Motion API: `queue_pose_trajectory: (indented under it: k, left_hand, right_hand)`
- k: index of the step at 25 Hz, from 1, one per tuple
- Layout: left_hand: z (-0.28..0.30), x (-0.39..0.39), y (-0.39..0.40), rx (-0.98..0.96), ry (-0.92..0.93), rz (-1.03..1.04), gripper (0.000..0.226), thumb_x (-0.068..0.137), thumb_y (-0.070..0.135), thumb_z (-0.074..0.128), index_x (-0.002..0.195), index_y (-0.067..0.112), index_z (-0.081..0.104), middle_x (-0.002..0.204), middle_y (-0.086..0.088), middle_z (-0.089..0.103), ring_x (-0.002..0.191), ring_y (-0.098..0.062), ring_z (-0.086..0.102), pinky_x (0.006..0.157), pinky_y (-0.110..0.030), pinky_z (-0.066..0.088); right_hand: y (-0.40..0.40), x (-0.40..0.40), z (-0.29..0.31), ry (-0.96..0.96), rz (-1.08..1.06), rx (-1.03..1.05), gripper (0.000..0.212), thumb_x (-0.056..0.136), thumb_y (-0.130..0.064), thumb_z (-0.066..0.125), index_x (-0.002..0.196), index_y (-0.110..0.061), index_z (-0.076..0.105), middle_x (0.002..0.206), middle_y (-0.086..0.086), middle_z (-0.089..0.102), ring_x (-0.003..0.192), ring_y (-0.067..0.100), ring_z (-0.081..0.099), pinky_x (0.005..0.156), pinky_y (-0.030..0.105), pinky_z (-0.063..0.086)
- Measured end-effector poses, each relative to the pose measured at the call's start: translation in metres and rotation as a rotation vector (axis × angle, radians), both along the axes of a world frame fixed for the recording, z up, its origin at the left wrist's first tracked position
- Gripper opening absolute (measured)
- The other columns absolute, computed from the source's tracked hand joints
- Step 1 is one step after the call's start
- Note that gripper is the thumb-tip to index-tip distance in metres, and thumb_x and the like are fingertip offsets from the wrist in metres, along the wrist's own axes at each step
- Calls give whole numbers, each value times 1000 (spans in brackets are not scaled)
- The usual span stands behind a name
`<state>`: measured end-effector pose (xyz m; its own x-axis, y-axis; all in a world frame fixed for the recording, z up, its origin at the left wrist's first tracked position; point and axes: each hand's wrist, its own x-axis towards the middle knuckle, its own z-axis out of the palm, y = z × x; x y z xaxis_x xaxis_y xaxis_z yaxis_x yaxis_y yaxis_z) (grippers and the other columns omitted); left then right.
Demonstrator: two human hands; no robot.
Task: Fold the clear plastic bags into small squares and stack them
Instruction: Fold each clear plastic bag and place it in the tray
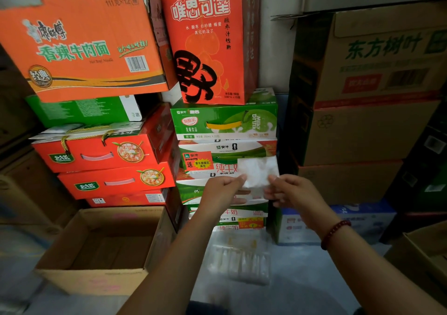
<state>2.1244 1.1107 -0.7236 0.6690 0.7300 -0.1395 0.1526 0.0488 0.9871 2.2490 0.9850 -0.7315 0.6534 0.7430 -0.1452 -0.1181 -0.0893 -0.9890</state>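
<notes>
Bag in hand: a clear bag, already reduced to a small, roughly square sheet, was held up in the air in front of the milk cartons.
Left hand: the bag's lower left corner was pinched between thumb and fingers, the other fingers curled.
Right hand: the bag's lower right corner was pinched in the same way; a bead bracelet was worn on that wrist.
Stack: a pile of clear plastic was seen on the floor below the cartons; whether these pieces were folded squares could not be told through the blur.
Box: an open cardboard box was set left of the cartons.
Done: the held bag was judged nearly folded.
Left: a last fold or flattening, then placing on the pile, was judged outstanding; how many bags remained could not be told.
</notes>
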Motion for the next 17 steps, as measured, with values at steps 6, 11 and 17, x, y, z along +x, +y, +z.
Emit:
queue_pose_trajectory:
  k: [6,11,17]
  left_hand:
    - [-1,-8,8,153,-102,209,23,87,20,68,75,1,72,111,-1,68,93,-14,67,81,-29,56]
    - [1,-8,20,-55,-188,255,45,66,39,80,98,17,60,113,-10,65,102,-26,64,92,-48,52]
    - [7,-13,56,-225,-256,118,12,87,2,63,94,10,67,108,-17,66,90,-26,66,71,-36,57]
  right_hand:
    - [19,-21,3,6,-119,171,23,84,-11,69,66,-2,56,87,18,69,83,27,69,77,32,57]
    - [29,-27,11,-67,-85,184,29,80,-5,71,59,-7,51,79,18,67,76,25,69,78,39,57]
    - [55,-28,0,-167,-22,117,25,79,-4,72,63,-1,53,75,21,67,68,18,69,75,36,56]
